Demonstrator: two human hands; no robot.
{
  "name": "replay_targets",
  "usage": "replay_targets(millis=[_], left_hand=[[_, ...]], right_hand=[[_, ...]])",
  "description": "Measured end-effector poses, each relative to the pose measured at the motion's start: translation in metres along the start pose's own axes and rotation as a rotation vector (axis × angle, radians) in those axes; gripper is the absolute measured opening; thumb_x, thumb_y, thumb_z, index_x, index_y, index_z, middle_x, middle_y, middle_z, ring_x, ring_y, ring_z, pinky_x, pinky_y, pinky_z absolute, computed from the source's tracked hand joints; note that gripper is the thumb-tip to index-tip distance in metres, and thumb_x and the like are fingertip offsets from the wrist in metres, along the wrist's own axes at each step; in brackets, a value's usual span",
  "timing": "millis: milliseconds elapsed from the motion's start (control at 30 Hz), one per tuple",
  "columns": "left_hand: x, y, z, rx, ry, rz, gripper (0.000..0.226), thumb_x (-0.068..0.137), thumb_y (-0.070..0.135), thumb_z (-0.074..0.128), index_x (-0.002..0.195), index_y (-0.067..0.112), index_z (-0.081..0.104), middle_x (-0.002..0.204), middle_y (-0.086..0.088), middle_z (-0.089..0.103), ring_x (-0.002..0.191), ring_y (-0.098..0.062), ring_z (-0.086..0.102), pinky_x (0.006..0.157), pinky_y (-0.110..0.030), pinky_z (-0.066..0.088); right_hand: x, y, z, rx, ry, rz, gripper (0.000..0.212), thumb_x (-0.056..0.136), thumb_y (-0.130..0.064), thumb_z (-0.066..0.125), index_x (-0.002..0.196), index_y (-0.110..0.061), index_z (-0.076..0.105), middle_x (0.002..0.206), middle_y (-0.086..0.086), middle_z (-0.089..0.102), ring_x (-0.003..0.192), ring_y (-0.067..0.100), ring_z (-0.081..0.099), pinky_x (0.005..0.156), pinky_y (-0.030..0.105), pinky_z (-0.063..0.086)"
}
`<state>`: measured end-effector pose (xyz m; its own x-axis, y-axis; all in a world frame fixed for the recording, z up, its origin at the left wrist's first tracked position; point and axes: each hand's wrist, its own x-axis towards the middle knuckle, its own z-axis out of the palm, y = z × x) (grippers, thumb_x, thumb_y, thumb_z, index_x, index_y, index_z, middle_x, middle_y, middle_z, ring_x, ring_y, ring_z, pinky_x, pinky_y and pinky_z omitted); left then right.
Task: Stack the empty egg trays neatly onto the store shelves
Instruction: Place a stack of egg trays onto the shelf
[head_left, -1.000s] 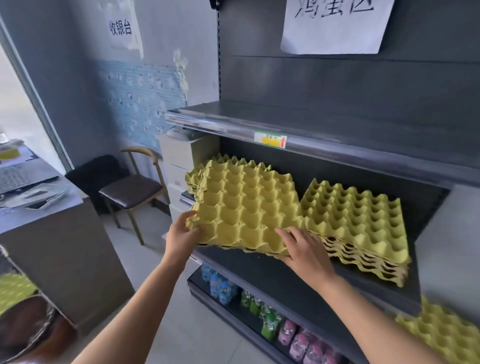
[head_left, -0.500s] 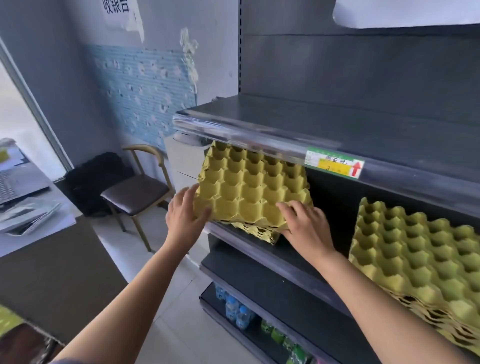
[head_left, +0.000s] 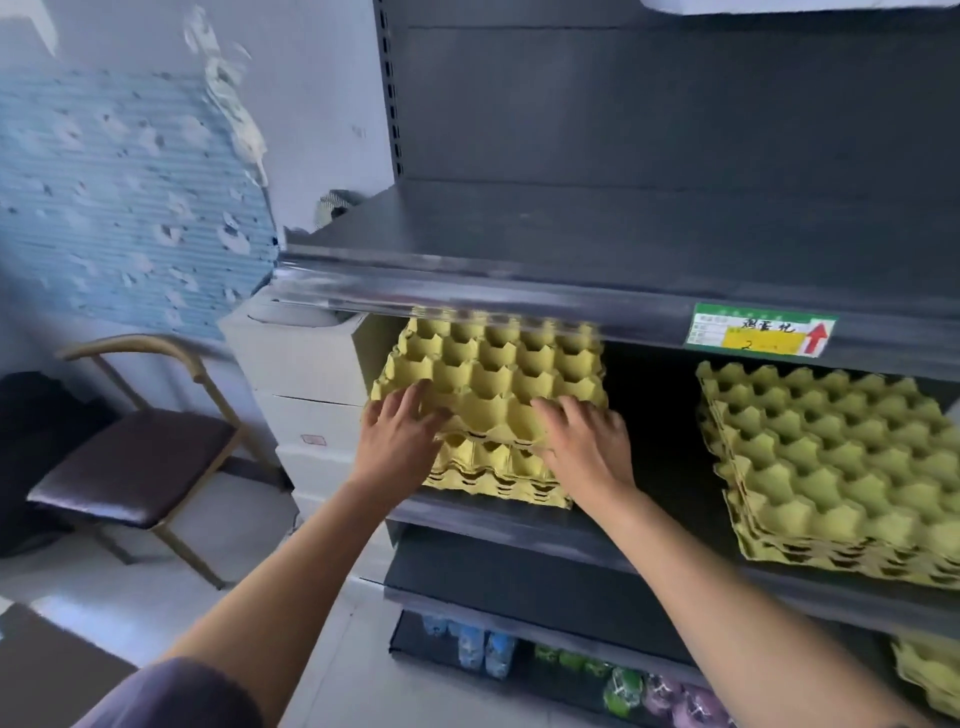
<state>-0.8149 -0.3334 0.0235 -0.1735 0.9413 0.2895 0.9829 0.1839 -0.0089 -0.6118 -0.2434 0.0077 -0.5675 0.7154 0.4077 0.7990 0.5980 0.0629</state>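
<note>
The left hand (head_left: 400, 441) and right hand (head_left: 584, 447) rest with straight, spread fingers on the top tray (head_left: 493, 374), gripping nothing. It lies on a stack (head_left: 493, 478) on the shelf (head_left: 467, 519). Pulp probably handles light, stiff but crushable (edges tear), so push at the front corners.

A purple-grey short sleeve (head_left: 182, 696) tops the bare left arm (head_left: 291, 582)

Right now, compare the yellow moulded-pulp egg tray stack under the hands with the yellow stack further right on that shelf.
The left hand and right hand rest on the left stack; the right stack is untouched. The left stack's top tray is not nested down; the right stack's is. Both yellow pulp, same shelf.
</note>
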Motion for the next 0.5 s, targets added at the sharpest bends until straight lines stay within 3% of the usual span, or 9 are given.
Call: replay_targets(millis=[67, 167, 267, 400, 500], left_hand=[[0.0, -0.012, 0.01, 0.008, -0.078, -0.01, 0.045, 0.09, 0.035, 0.052, 0.134, 0.035, 0.045, 0.152, -0.001, 0.019, 0.137, -0.024, 0.021, 0.109, -0.041, 0.019], [-0.002, -0.021, 0.023, 0.022, -0.193, -0.003, 0.05, 0.089, 0.035, 0.051, 0.138, 0.035, 0.038, 0.154, 0.0, 0.01, 0.138, -0.022, 0.018, 0.11, -0.04, 0.015], [-0.001, -0.022, 0.028, 0.02, -0.189, -0.003, 0.051, 0.089, 0.035, 0.05, 0.137, 0.036, 0.037, 0.155, 0.001, 0.008, 0.137, -0.021, 0.02, 0.111, -0.041, 0.013], [0.002, -0.015, 0.028, -0.018, -0.098, 0.0, 0.051, 0.086, 0.041, 0.055, 0.134, 0.028, 0.042, 0.149, -0.006, 0.027, 0.132, -0.029, 0.03, 0.106, -0.048, 0.021], [0.007, 0.0, 0.021, -0.048, 0.021, 0.061, 0.045, 0.081, 0.036, 0.063, 0.121, 0.017, 0.054, 0.13, -0.012, 0.049, 0.12, -0.035, 0.044, 0.1, -0.051, 0.03]], right_hand=[[0.006, -0.011, 0.005, -0.014, -0.059, 0.006, 0.069, 0.061, -0.038, 0.086, 0.121, -0.017, 0.059, 0.108, 0.009, 0.065, 0.086, 0.031, 0.066, 0.074, 0.044, 0.05], [0.01, -0.019, 0.015, -0.009, -0.197, 0.011, 0.066, 0.084, -0.046, 0.063, 0.141, -0.023, 0.036, 0.136, 0.006, 0.048, 0.118, 0.029, 0.053, 0.097, 0.045, 0.039], [0.011, -0.02, 0.017, -0.005, -0.242, 0.027, 0.065, 0.088, -0.048, 0.056, 0.143, -0.025, 0.029, 0.142, 0.005, 0.042, 0.126, 0.028, 0.045, 0.101, 0.046, 0.034], [0.013, -0.014, 0.01, -0.032, -0.329, -0.004, 0.073, 0.088, -0.055, 0.051, 0.147, -0.028, 0.019, 0.147, 0.006, 0.035, 0.131, 0.03, 0.037, 0.104, 0.05, 0.031], [0.01, -0.009, -0.004, -0.01, -0.324, -0.03, 0.069, 0.091, -0.06, 0.041, 0.148, -0.029, 0.019, 0.148, 0.006, 0.031, 0.132, 0.03, 0.035, 0.106, 0.049, 0.03]])
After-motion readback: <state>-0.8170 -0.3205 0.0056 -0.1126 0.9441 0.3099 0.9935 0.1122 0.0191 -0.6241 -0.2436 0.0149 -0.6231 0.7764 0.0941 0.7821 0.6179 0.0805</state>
